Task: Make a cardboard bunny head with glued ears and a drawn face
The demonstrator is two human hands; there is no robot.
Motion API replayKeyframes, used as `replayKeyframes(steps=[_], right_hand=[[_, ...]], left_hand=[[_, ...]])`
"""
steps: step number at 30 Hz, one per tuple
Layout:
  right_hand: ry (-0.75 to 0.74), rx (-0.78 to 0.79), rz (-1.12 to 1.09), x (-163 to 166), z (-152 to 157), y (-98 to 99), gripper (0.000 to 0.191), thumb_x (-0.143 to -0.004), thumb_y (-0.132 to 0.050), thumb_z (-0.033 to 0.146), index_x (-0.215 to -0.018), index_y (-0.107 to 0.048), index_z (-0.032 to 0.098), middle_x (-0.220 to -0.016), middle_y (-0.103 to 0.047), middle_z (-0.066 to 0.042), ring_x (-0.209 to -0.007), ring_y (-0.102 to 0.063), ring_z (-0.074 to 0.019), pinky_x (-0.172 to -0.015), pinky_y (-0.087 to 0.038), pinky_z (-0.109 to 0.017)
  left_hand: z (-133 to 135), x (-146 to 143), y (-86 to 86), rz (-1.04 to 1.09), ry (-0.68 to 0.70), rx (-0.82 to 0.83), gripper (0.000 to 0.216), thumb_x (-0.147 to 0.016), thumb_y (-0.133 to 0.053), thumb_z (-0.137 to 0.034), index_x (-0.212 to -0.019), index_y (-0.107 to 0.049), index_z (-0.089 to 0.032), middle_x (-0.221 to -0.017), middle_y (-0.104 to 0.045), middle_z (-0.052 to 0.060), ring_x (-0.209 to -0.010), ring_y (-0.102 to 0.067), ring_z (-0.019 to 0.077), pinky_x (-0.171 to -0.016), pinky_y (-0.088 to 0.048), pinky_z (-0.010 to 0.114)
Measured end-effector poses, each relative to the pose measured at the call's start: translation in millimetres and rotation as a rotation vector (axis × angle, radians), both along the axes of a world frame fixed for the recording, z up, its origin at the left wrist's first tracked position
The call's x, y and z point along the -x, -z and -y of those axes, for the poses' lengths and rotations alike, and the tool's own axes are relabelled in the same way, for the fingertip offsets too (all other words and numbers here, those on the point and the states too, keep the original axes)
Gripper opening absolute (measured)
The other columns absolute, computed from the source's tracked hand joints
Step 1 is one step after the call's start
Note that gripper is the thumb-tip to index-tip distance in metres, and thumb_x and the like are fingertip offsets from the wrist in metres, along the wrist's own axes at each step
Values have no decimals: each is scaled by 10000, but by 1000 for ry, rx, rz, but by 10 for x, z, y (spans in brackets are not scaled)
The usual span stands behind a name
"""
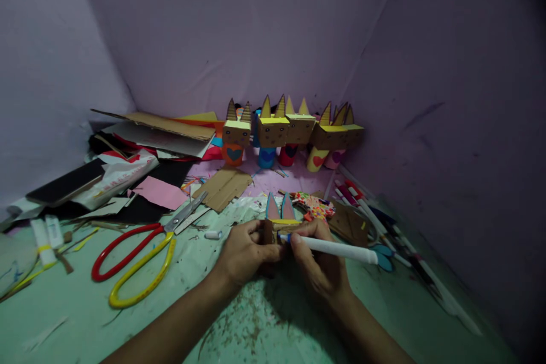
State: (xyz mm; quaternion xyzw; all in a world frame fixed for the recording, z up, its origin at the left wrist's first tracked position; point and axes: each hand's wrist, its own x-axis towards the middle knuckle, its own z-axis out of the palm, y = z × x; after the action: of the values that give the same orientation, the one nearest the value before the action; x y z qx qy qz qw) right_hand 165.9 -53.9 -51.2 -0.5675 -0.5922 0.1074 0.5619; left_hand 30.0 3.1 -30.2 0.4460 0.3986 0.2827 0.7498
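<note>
Cardboard head (281, 226), right of the scissors (167, 229), is pinched by the fingers of the left hand (245, 253); a white marker (336, 248) is pinched in those of the right hand (323, 261). Tip contact is hard to see; light strokes and a firm brace are advised.

Before you, a green-topped table (72, 313) adjoins a left wall (46, 57), lilac back wall (239, 28) and dark-scuffed right wall (460, 108), dimly lit.
</note>
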Motion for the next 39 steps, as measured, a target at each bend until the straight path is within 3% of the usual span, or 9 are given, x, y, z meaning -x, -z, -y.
replayKeyframes(steps=[14,23,33,39], right_hand=[[92,-22,-63,31,-29,12,164,-831,-521,277,-684,-472,220,-549,-461,54,-459,-414,-108,-424,-311,-218],[81,7,-166,41,11,-8,145,-821,-576,311,-722,-556,207,-566,-568,23,-476,-499,-127,-438,-370,-233],[209,-162,-210,-3,67,-129,128,-834,-565,227,-713,-523,217,-550,-512,51,-475,-483,-116,-460,-358,-234],[122,-120,-148,-32,80,-73,153,-835,-554,223,-691,-501,216,-530,-503,59,-450,-463,-109,-448,-340,-233]], left_hand=[[1,1,19,29,-21,-8,477,-437,-774,-182,-891,-651,-102,-666,-659,17,-535,-572,141,-438,-443,223],[-20,2,48,20,-11,2,529,-427,-812,-236,-919,-666,-106,-708,-686,46,-526,-576,152,-432,-452,239],[-36,10,103,-3,4,53,646,-463,-801,-261,-1055,-621,-76,-919,-705,156,-600,-638,189,-391,-470,222],[-37,26,86,-19,11,35,642,-487,-797,-264,-1071,-611,-74,-939,-703,156,-612,-635,180,-410,-497,226]])
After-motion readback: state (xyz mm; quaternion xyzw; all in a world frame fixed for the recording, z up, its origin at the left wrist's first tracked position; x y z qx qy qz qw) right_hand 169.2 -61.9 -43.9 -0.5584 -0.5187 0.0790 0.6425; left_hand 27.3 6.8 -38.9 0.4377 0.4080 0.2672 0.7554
